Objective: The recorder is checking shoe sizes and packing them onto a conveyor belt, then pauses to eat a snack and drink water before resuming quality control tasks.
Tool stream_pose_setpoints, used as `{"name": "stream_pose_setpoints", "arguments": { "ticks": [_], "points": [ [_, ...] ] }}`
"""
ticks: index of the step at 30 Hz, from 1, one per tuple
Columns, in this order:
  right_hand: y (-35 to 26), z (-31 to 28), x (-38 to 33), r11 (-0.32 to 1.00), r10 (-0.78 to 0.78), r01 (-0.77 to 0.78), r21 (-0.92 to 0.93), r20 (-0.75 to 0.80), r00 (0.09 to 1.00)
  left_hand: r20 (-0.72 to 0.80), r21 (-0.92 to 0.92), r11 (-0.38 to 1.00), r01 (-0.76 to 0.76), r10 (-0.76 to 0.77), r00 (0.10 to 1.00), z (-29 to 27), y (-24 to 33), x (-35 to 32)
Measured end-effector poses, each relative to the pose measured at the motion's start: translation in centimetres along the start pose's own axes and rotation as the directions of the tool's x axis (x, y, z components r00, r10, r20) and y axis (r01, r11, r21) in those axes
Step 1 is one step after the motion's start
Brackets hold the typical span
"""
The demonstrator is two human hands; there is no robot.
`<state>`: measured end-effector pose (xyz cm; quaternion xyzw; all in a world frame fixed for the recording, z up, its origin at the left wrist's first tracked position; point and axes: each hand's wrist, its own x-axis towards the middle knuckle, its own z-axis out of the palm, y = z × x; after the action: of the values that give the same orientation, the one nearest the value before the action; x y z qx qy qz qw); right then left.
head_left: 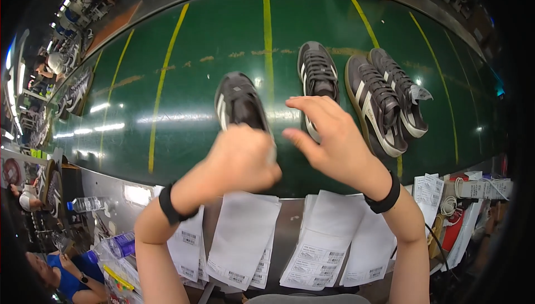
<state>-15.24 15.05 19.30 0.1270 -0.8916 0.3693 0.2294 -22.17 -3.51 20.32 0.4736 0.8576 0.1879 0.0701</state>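
Observation:
My left hand [243,158] is closed at the heel end of a dark grey sneaker [238,95] with pale side stripes. That shoe is slightly blurred, toe pointing away from me, and my fist hides its heel. Fingers and thumb apart, my right hand [334,134] hovers over the heel end of a second sneaker [317,70] and covers part of it; whether it touches the shoe I cannot tell. To its right, a pair stands close together: a striped sneaker [372,100] and another sneaker [394,78] with a white paper tag [421,93] at its collar.
The shoes are on a green conveyor belt [189,92] with yellow cross lines. Along its near edge lie stacks of white label sheets [242,231] [329,231]. Plastic bottles [89,204] are at left, cables [450,203] at right. A person in blue [67,281] sits lower left.

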Motion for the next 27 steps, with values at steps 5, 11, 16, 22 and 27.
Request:
{"name": "stream_pose_setpoints", "arguments": {
  "ticks": [5,11,16,22,27],
  "points": [
    [-4.2,0.2,-2.1,0.995,-0.070,0.088,-0.055,0.269,0.960,0.258,-0.376,0.902,-0.211,0.320,0.912,-1.9,7.9,-5.6],
    [-2.1,0.9,-2.0,0.985,-0.005,-0.022,0.173,0.154,0.988,0.264,-0.463,0.851,-0.248,0.399,0.878,-3.6,8.6,-5.3],
    [-1.1,1.1,-0.5,0.832,0.348,-0.485,0.270,0.427,0.835,0.336,-0.212,0.973,-0.094,0.162,0.928,-4.5,10.3,-5.1],
    [-2.5,-3.2,-3.6,0.947,0.129,-0.209,0.244,0.307,0.943,0.278,-0.153,0.957,-0.248,0.283,0.918,-4.3,10.6,-6.6],
    [-4.1,-12.8,-13.0,0.906,0.300,-0.278,-0.321,0.021,0.954,-0.161,0.053,0.995,-0.084,0.092,0.983,0.5,6.6,-3.5]
  ]
}}
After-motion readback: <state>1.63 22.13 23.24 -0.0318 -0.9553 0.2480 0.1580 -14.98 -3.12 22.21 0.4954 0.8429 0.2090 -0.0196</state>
